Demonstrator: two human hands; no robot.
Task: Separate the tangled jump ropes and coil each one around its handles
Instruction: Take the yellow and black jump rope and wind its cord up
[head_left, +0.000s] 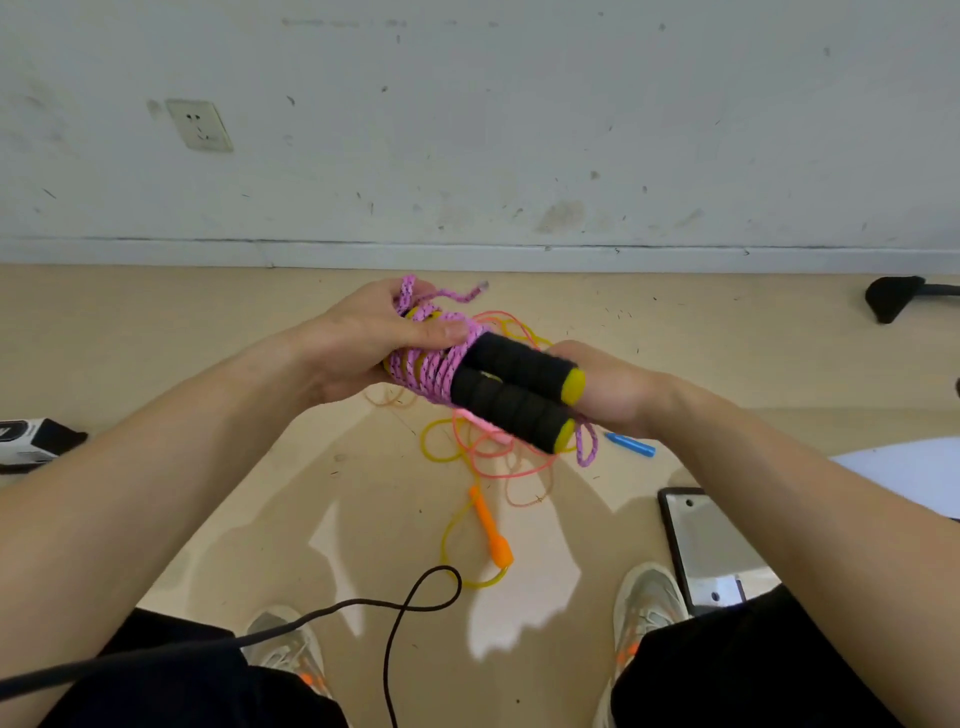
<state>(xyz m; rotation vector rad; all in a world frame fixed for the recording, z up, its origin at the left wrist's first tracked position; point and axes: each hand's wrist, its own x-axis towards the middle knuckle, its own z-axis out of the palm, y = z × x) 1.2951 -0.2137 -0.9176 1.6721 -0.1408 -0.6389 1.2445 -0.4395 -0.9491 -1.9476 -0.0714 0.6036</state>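
Two black foam handles with yellow ends lie side by side, and a pink braided rope is coiled around their far part. My left hand grips the coiled end, thumb pressed across the turns. My right hand holds the handles' yellow near ends from behind. A short loop of pink rope hangs below, and a loose end sticks out at the top. On the floor underneath lies a tangle of thin pink, yellow and orange ropes with an orange handle and a blue handle.
A black cable loops across the floor near my feet. A grey metal plate lies at the right, a black-and-white box at the left, and a black object at the far right. The white wall stands close ahead.
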